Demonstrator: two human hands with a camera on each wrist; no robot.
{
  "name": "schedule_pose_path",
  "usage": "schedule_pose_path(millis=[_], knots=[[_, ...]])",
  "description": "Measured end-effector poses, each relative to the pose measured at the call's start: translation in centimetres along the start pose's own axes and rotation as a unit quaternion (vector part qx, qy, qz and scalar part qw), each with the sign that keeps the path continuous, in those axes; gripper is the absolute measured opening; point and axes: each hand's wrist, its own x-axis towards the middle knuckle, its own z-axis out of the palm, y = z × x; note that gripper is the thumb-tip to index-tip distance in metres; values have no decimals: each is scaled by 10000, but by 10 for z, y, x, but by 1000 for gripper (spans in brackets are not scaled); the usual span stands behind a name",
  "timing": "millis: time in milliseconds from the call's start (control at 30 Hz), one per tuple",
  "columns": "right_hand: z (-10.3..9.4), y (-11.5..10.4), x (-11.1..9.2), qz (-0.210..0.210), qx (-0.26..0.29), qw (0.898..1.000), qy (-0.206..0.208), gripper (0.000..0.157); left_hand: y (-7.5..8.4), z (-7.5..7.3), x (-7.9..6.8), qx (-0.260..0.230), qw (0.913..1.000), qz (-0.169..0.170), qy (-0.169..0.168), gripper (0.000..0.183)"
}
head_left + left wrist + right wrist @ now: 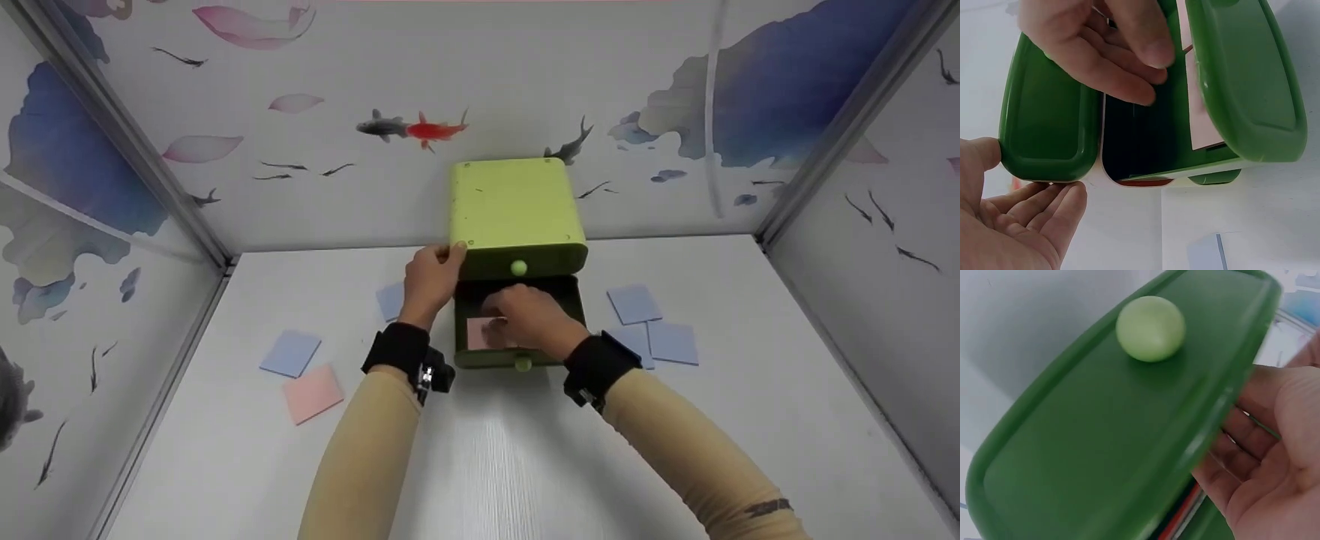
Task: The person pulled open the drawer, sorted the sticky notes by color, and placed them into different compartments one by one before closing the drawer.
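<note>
- While the right hand [532, 315] dips into the lower drawer [487, 360], fingers parted with nothing visible between, the pink square [477, 335] lies just beneath, near the drawer's front.
- Left hand [431, 279], fingers extended, touches the cabinet [517, 202] above-left of the drawer.
- Blue squares [635, 304] flank the drawer on the surface [480, 465]; patterned wall [510, 45] behind.

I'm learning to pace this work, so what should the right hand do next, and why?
Probably lift the right hand out of the open lower drawer. Its fingers appear to hold nothing, pink squares already lie inside, and a loose pink square lies on the left of the table. The left hand holds the green box by a corner, which should help steady it.
</note>
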Motion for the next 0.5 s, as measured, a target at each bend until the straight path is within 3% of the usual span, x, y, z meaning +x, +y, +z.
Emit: schedule_pose_path(millis=[200,500], knots=[[-7,-9,-21,-628,-143,9960,627,17,0,1,1,-50,10000,-6,-19,48],[4,-23,-45,-1201,-49,9902,709,17,1,1,-1,-151,9999,0,-68,47]])
